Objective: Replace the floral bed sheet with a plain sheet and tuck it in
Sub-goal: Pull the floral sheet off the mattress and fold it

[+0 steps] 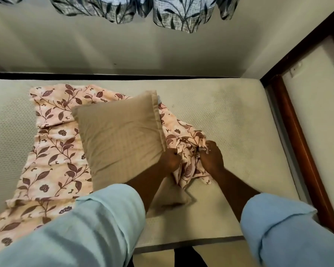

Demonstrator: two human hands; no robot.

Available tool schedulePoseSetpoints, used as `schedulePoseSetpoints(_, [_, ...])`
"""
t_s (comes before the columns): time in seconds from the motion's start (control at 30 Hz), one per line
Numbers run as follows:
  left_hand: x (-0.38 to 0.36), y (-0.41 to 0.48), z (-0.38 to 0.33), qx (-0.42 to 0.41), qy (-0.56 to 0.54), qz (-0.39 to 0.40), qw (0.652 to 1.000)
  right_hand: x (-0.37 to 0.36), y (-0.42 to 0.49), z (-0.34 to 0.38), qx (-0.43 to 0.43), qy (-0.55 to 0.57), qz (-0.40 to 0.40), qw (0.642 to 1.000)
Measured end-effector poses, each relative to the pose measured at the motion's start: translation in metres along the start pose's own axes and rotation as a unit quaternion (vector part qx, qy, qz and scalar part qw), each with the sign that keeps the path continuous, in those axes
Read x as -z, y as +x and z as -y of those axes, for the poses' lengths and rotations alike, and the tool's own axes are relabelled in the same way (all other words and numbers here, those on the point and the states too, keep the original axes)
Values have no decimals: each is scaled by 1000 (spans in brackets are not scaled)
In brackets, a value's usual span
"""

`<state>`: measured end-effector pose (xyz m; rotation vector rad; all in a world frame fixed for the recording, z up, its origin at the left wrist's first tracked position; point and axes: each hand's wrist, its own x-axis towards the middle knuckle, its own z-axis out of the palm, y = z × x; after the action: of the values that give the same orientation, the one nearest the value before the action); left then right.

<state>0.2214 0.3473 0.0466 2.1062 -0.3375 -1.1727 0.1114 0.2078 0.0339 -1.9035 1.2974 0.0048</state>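
Note:
The floral bed sheet (52,151), pink with brown leaves, lies pulled loose and folded into a strip across the bare mattress (229,120). A tan pillow (121,139) rests on top of the sheet, tilted. My left hand (170,160) grips the pillow's near right corner. My right hand (210,157) grips a bunched end of the floral sheet just right of the pillow. No plain sheet is in view.
A pale wall runs behind the bed, with a blue leaf-print curtain (172,14) hanging at the top. A dark wooden frame (297,132) borders the mattress on the right. The mattress's near edge (181,241) is just in front of my legs.

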Motion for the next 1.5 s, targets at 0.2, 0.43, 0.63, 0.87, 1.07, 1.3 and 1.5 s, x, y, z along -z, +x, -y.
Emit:
schedulePoseSetpoints(0.2, [45,-10,40,10,-52,-156,986,-28,-10,-4,80,-64,-16,995])
schedulePoseSetpoints(0.43, [114,-11,122,131,28,-193,972,-106,-40,48,152,-45,73,985])
schedulePoseSetpoints(0.63, [134,-20,190,240,50,-153,957,-167,-45,53,4,-110,137,984])
schedulePoseSetpoints(0.87, [138,-22,251,244,-108,-150,952,-189,-47,50,-68,-82,90,990])
schedulePoseSetpoints(1.07, [165,-16,252,260,-276,-136,915,-207,-47,36,-138,-17,97,986])
schedulePoseSetpoints(1.3, [208,-28,257,270,-271,-35,923,-205,-80,73,-112,-47,52,991])
schedulePoseSetpoints(1.5, [247,-53,238,256,-213,-25,943,-207,-118,106,-108,8,40,993])
